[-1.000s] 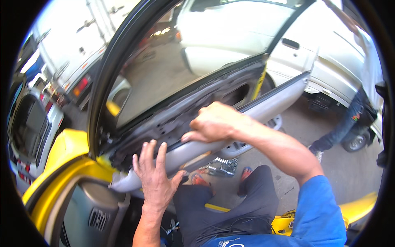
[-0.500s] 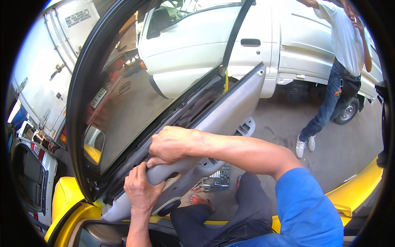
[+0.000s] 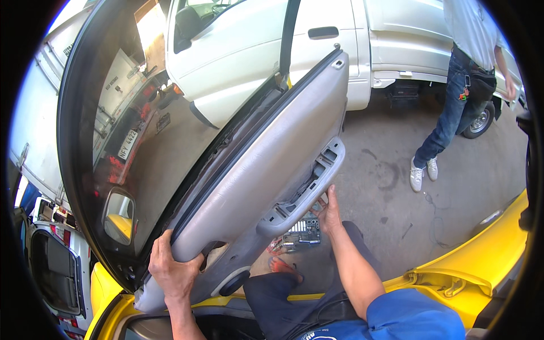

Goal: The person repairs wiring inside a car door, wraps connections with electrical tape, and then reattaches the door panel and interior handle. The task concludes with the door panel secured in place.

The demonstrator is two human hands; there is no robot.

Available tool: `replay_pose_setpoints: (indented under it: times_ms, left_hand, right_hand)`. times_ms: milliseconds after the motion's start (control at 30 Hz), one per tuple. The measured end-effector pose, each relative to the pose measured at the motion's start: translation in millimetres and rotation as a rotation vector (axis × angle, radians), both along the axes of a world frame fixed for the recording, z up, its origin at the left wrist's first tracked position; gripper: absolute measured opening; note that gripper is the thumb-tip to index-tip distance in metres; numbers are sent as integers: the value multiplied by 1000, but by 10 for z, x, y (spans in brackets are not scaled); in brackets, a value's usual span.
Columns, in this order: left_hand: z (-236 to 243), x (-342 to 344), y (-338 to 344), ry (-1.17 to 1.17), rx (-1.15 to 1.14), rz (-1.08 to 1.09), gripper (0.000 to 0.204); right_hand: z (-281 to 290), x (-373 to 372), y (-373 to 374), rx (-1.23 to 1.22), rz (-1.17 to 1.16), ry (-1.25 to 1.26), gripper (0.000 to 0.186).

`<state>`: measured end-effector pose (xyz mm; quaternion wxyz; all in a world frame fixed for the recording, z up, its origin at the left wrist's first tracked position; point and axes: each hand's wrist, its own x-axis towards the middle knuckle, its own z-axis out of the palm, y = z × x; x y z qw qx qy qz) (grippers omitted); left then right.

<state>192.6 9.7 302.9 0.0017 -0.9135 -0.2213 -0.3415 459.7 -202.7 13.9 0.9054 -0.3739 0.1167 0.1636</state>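
Note:
A grey car door panel [image 3: 266, 153] leans at a slant beside the dark-framed door [image 3: 209, 161], its upper edge apart from the door. My left hand [image 3: 174, 269] is closed round the panel's front upper corner, thumb on the inner face and fingers over the top edge. Lower on the panel, my right hand [image 3: 328, 212] grips the underside of the armrest [image 3: 306, 195], its fingers partly hidden behind it. The armrest has open switch slots. A round speaker grille [image 3: 232, 280] sits at the panel's lower front.
A socket set in its case [image 3: 303, 232] lies on the ground by my sandalled foot [image 3: 283, 266]. Beyond the door stands a white truck [image 3: 238, 68]. Another person [image 3: 470, 96] stands at the right. Yellow bodywork [image 3: 442, 277] curves along the near right.
My right hand has moved from the panel's front upper edge to under the armrest. The panel now appears tilted further from the door. My left hand still holds the front corner.

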Motion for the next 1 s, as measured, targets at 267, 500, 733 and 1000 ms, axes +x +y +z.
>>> replay_pose_setpoints:
  times_ms: [267, 500, 733, 1000]
  left_hand:
    - [40, 126, 23, 12, -9, 37, 66]
    - [30, 109, 100, 25, -1, 96, 68]
    - [87, 42, 287, 39, -147, 97, 91]
    - [42, 190, 501, 110, -119, 109, 93]
  right_hand:
    - [380, 99, 637, -644, -119, -207, 133]
    - [408, 220, 1095, -896, -97, -43, 129]
    - [723, 229, 1165, -1037, -45, -76, 131]
    - [613, 272, 1278, -1071, -18, 3, 133]
